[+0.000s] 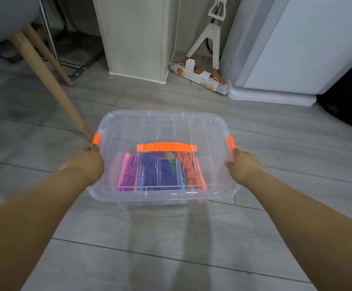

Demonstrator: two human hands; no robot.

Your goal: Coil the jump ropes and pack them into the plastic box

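- Clutching the left rim of the plastic box (108, 192), the left grip (86, 162) is curling round it just below an orange latch (96, 141).
- The right grip (242, 165) is clamping the opposite rim.
- Coiled jump ropes (156, 172) are lying inside, under the shut lid (162, 126).

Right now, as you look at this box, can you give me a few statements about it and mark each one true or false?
1. The lid is on the plastic box. True.
2. The jump ropes lie loose on the floor. False: the jump ropes are coiled inside the box.
3. The left hand and right hand hold opposite sides of the box. True.
4. The lid's handle is blue. False: the handle is orange.
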